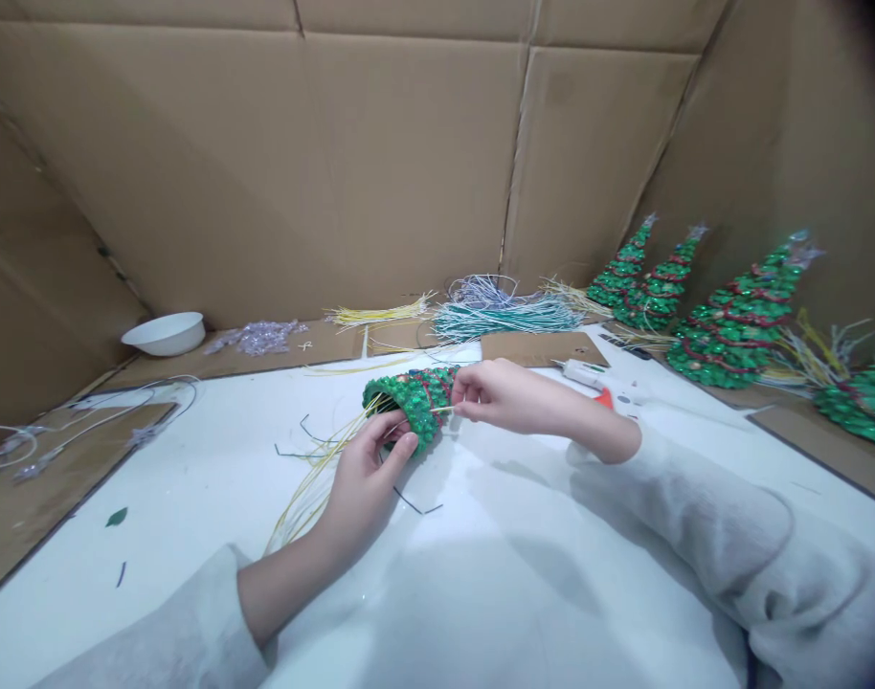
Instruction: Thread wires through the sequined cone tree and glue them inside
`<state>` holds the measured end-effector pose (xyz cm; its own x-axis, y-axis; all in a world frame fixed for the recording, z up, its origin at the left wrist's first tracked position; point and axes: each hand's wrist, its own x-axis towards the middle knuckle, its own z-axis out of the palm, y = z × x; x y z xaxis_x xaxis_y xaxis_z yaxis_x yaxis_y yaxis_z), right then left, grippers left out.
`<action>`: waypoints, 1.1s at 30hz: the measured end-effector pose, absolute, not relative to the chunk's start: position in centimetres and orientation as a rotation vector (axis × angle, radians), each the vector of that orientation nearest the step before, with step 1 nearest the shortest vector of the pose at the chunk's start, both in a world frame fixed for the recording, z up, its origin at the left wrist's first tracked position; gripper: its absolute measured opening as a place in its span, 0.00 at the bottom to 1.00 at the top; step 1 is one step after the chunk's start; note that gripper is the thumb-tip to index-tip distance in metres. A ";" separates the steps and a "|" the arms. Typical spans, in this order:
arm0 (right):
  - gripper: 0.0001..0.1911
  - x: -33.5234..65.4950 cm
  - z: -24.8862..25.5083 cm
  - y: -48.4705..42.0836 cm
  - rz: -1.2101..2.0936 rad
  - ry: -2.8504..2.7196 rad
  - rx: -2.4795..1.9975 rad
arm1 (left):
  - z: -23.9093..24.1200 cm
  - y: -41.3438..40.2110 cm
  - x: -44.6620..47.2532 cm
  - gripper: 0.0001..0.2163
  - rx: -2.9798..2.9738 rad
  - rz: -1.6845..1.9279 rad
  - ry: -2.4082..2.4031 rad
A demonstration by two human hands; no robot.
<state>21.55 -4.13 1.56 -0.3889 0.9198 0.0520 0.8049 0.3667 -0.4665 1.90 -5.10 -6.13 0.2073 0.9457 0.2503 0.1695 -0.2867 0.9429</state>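
Note:
A small green Christmas tree (424, 394) with red garland lies on its side on the white table, its hollow base facing left. Yellow wires (309, 480) trail out of that base toward the lower left. My left hand (376, 457) grips the rim of the base, thumb outside and fingers partly hidden in the opening. At the tree's right side, my right hand (481, 392) pinches a thin pale yellow wire (443, 410) against the decorated surface. The tip of the tree is hidden behind my right hand.
Finished-looking trees (731, 321) stand at the right. Bundles of green-white wires (505, 318) and yellow wires (380, 311) lie at the back. A white bowl (166, 334), clear star pieces (261, 337) and a glue gun (588, 375) are around. Dark wire bits (417, 505) lie nearby.

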 end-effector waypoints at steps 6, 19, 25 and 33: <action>0.06 21.6 1.4 -4.0 0.381 -2.324 -1.483 | -6.1 -5.3 1.7 0.09 1.838 1.139 1.148; 0.06 21.2 1.1 -4.0 0.444 -2.356 -1.465 | -6.2 -5.5 1.6 0.12 1.834 1.087 1.221; 0.07 22.1 2.6 -4.1 0.454 -2.482 -1.572 | -6.2 -5.7 1.8 0.12 1.825 0.994 1.175; 0.08 21.6 2.3 -4.4 0.455 -2.585 -1.544 | -5.7 -5.9 2.0 0.11 1.828 0.906 1.126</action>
<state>21.59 -4.41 2.33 -0.4826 0.8731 -0.0693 0.8444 0.4428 -0.3016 1.97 -5.93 -5.74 0.3504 0.9220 0.1648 0.3579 -0.2945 0.8861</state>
